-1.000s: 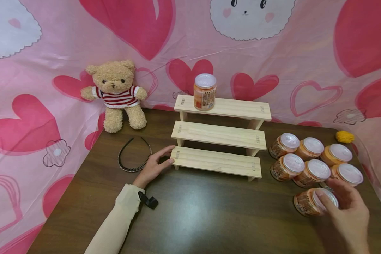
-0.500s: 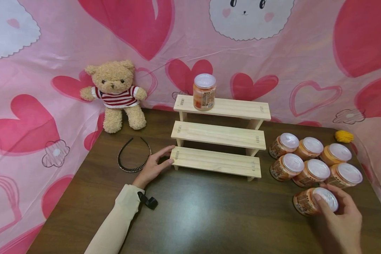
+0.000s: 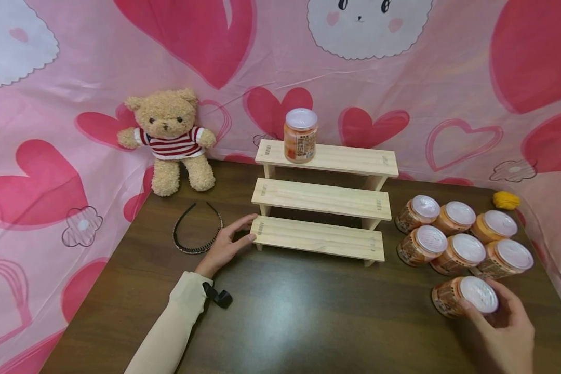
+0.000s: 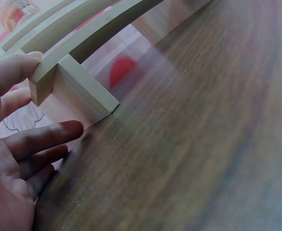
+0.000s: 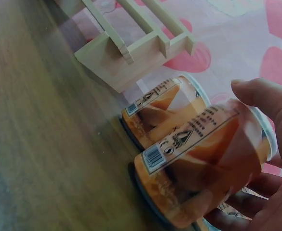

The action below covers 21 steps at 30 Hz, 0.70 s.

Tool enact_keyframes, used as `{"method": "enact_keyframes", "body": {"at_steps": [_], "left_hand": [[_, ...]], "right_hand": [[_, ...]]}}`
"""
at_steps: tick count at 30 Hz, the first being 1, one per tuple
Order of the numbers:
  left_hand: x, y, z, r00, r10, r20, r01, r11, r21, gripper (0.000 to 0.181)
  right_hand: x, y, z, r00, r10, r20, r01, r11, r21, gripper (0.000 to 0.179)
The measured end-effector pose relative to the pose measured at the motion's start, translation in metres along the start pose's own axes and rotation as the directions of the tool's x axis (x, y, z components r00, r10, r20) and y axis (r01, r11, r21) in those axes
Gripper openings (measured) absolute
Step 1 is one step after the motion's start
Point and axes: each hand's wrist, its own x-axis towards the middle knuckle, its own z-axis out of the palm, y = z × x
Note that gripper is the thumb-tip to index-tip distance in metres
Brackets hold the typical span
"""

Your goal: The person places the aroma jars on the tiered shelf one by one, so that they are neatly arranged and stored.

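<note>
The right hand (image 3: 502, 324), fingers curled, grips an orange jar (image 3: 465, 297) with a white lid at the near right of the table (image 3: 308, 311); in the right-wrist view the thumb and fingers wrap the jar's (image 5: 203, 168) lid end. The left hand (image 3: 226, 243), fingers nearly straight, rests against the left end of the lowest step of a three-tier wooden shelf (image 3: 322, 200), holding nothing. Six similar jars (image 3: 458, 236) stand clustered just behind the held jar. One more jar (image 3: 301, 135) stands on the top step. A teddy bear (image 3: 170, 137) and a black headband (image 3: 198, 228) lie left of the shelf.
</note>
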Motion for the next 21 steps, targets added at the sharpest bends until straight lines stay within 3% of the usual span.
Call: {"method": "enact_keyframes", "body": {"at_steps": [4,12,21], "left_hand": [[-0.001,0.000,0.000,1.000,-0.002,-0.003,0.002,1.000,0.003,0.052],[0.000,-0.001,0.001,1.000,0.008,-0.002,-0.008,1.000,0.004,0.051],[0.000,-0.002,0.000,1.000,0.010,-0.004,-0.010,1.000,0.005,0.050]], "right_hand": [[-0.001,0.004,-0.002,0.999,0.034,-0.012,-0.033,0.999,0.020,0.062],[-0.004,0.010,-0.002,1.000,0.009,-0.023,-0.007,0.995,0.102,0.063],[-0.005,0.013,0.000,0.995,-0.038,-0.087,0.056,0.974,0.219,0.061]]}}
